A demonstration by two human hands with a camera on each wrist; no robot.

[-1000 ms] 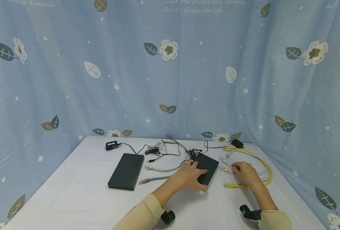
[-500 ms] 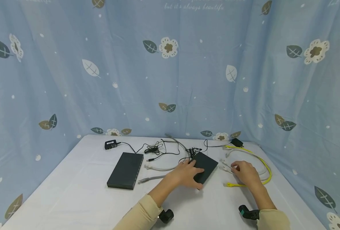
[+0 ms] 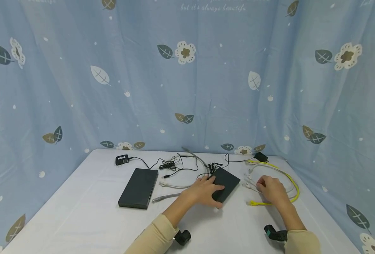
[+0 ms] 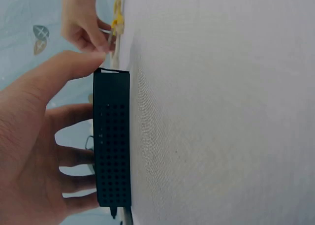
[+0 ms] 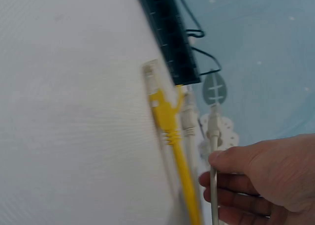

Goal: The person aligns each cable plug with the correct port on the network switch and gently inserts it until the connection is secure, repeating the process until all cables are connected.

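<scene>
My left hand (image 3: pixel 203 193) rests on a black network switch (image 3: pixel 229 181) with its fingers spread over the top and the thumb by a near corner. In the left wrist view the switch's vented side (image 4: pixel 113 141) faces the camera, low against the white cloth. My right hand (image 3: pixel 271 189) pinches a pale grey network cable (image 5: pixel 214 141) between thumb and fingers, just behind its plug. That plug points away from the palm. Beside it in the right wrist view lie a yellow network cable (image 5: pixel 182 171) and another pale plug (image 5: pixel 188 117). The row of ports (image 5: pixel 170 35) shows just beyond.
A second black switch (image 3: pixel 139 188) lies flat on the left of the white-covered table (image 3: pixel 79 218). Black power adapters (image 3: pixel 122 159) with thin cords stand at the back left and back right. Grey cables (image 3: pixel 166 197) lie between the switches. A blue patterned curtain (image 3: pixel 206 88) hangs behind.
The switch under my left hand has turned slightly, its near end swinging left, and the thumb has moved left with it. The cable plug in my right hand has risen a little.
</scene>
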